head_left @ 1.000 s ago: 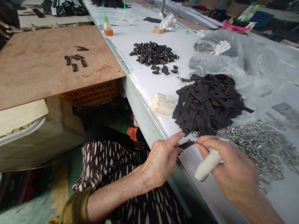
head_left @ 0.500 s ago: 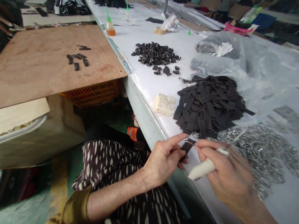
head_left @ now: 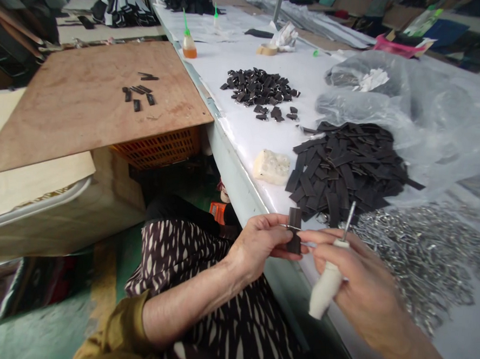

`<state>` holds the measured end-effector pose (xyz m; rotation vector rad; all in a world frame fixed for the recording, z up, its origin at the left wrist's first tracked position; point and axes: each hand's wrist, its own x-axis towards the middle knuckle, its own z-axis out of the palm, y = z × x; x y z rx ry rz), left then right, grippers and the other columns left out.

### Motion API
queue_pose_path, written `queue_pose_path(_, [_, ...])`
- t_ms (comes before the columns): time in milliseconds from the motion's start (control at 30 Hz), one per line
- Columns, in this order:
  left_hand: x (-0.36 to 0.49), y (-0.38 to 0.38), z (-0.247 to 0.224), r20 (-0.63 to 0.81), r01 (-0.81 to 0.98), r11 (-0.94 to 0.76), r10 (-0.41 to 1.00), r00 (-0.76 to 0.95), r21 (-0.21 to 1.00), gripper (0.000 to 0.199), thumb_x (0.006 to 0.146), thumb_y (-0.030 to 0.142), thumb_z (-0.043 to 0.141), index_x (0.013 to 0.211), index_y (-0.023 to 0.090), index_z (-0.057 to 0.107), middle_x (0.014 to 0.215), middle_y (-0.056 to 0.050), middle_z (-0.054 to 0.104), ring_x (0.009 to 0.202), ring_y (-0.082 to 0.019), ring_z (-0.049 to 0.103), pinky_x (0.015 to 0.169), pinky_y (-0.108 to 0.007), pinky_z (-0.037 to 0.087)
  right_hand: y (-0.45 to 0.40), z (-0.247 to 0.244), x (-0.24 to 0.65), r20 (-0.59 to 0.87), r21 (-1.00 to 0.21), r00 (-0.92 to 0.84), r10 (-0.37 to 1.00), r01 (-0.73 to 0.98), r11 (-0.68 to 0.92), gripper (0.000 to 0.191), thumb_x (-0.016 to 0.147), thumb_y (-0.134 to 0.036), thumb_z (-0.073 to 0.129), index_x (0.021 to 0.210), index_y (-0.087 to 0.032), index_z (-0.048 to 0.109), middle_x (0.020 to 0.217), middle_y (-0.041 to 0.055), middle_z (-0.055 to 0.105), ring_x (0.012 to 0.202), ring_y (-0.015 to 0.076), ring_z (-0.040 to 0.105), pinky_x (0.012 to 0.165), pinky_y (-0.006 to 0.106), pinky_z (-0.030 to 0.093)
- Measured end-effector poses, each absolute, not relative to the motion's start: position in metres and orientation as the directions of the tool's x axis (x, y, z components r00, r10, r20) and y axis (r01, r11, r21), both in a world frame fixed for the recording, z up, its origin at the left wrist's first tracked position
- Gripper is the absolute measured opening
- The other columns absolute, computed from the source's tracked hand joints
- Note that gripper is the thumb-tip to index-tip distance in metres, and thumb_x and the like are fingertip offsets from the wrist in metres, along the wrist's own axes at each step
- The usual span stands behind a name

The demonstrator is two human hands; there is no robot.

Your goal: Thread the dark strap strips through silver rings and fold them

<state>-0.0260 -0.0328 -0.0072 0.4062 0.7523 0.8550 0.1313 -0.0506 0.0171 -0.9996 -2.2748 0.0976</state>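
Head view: left hand pinches dark strip upright, steadying it for right hand, which grips cloth-wrapped awl; hands close together, just beyond counter edge.

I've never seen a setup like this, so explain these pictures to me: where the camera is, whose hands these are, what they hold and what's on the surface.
These pictures come from one camera worn on a person's head, looking down at their own bare hands. The left hand pinches a dark strip with a thin metal piece across it. The right hand holds a white-handled pointed tool, its metal tip upward. On the white-covered table lie a heap of dark strips, a heap of small dark pieces and many silver metal loops. A wooden board at the left holds a few dark pieces.
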Motion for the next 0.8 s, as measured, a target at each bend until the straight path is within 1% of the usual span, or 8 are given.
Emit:
queue_pose_path(167, [-0.027, -0.033, -0.003, -0.457, -0.587, 0.58, 0.812, 0.363, 0.565, 0.018, 0.06, 0.016, 0.066, 0.077, 0.01, 0.066, 0.061, -0.002, 0.064, 0.054, -0.008, 0.057, 0.064, -0.021, 0.044, -0.048, 0.015, 0.129, 0.493, -0.155, -0.632, 0.598, 0.612, 0.775, 0.027, 0.074, 0.002, 0.05, 0.088, -0.02, 0.053, 0.1, 0.0103, 0.066, 0.09, 0.0218, 0.059, 0.073, 0.041, 0.051])
queue_pose_path(300, [-0.026, -0.034, -0.005, -0.484, -0.606, 0.615, 0.783, 0.392, 0.504, 0.02, 0.057, 0.013, 0.066, 0.077, 0.01, 0.066, 0.062, -0.002, 0.065, 0.053, -0.008, 0.058, 0.064, -0.022, 0.045, -0.05, 0.013, 0.128, 0.544, -0.144, -0.602, 0.584, 0.619, 0.772, 0.027, 0.072, 0.001, 0.053, 0.088, -0.021, 0.053, 0.094, 0.0092, 0.066, 0.085, 0.0207, 0.06, 0.071, 0.04, 0.051])
queue_pose_path(400, [-0.026, -0.033, -0.008, -0.51, -0.633, 0.648, 0.748, 0.425, 0.423, 0.017, 0.06, 0.022, 0.066, 0.073, 0.011, 0.062, 0.059, -0.003, 0.064, 0.052, -0.013, 0.06, 0.063, -0.028, 0.049, -0.052, 0.013, 0.125, 0.595, -0.219, -0.529, 0.605, 0.617, 0.756, 0.026, 0.072, 0.001, 0.054, 0.085, -0.022, 0.053, 0.088, 0.0067, 0.067, 0.081, 0.0191, 0.061, 0.068, 0.037, 0.053])
queue_pose_path(500, [-0.025, -0.033, -0.01, -0.511, -0.625, 0.642, 0.754, 0.412, 0.443, 0.019, 0.061, 0.026, 0.069, 0.065, 0.011, 0.057, 0.054, -0.001, 0.059, 0.047, -0.013, 0.058, 0.06, -0.03, 0.05, -0.055, 0.013, 0.124, 0.588, -0.37, -0.432, 0.684, 0.609, 0.702, 0.023, 0.073, -0.002, 0.056, 0.083, -0.023, 0.052, 0.086, 0.0045, 0.067, 0.078, 0.0178, 0.062, 0.067, 0.034, 0.054])
queue_pose_path(600, [-0.022, -0.036, -0.009, -0.473, -0.586, 0.589, 0.804, 0.36, 0.556, 0.018, 0.064, 0.024, 0.068, 0.061, 0.012, 0.054, 0.051, 0.001, 0.056, 0.044, -0.012, 0.057, 0.055, -0.027, 0.05, -0.06, 0.014, 0.122, 0.482, -0.552, -0.299, 0.824, 0.626, 0.551, 0.016, 0.077, -0.011, 0.057, 0.084, -0.025, 0.053, 0.087, 0.0026, 0.068, 0.078, 0.0176, 0.064, 0.068, 0.032, 0.054])
queue_pose_path(667, [-0.021, -0.039, -0.005, -0.424, -0.535, 0.528, 0.849, 0.316, 0.659, 0.018, 0.069, 0.026, 0.064, 0.063, 0.012, 0.056, 0.051, 0.0, 0.057, 0.045, -0.012, 0.058, 0.056, -0.025, 0.049, -0.062, 0.017, 0.12, 0.393, -0.65, -0.177, 0.902, 0.641, 0.409, 0.011, 0.078, -0.018, 0.058, 0.085, -0.025, 0.055, 0.084, 0.002, 0.068, 0.074, 0.0168, 0.065, 0.061, 0.028, 0.054])
queue_pose_path(733, [-0.02, -0.041, 0.0, -0.377, -0.48, 0.473, 0.881, 0.287, 0.739, 0.018, 0.074, 0.026, 0.061, 0.065, 0.011, 0.058, 0.051, -0.001, 0.058, 0.047, -0.011, 0.058, 0.06, -0.025, 0.049, -0.063, 0.022, 0.118, 0.316, -0.713, -0.062, 0.947, 0.642, 0.28, 0.009, 0.077, -0.022, 0.061, 0.084, -0.024, 0.056, 0.078, 0.0013, 0.068, 0.066, 0.015, 0.065, 0.052, 0.023, 0.052])
queue_pose_path(800, [-0.019, -0.043, 0.004, -0.344, -0.441, 0.436, 0.898, 0.275, 0.785, 0.017, 0.076, 0.025, 0.059, 0.068, 0.01, 0.06, 0.055, -0.003, 0.059, 0.051, -0.012, 0.058, 0.063, -0.026, 0.049, -0.06, 0.027, 0.117, 0.253, -0.75, 0.008, 0.968, 0.633, 0.191, 0.011, 0.074, -0.025, 0.064, 0.081, -0.023, 0.056, 0.076, 0.0004, 0.066, 0.062, 0.0131, 0.064, 0.049, 0.02, 0.051])
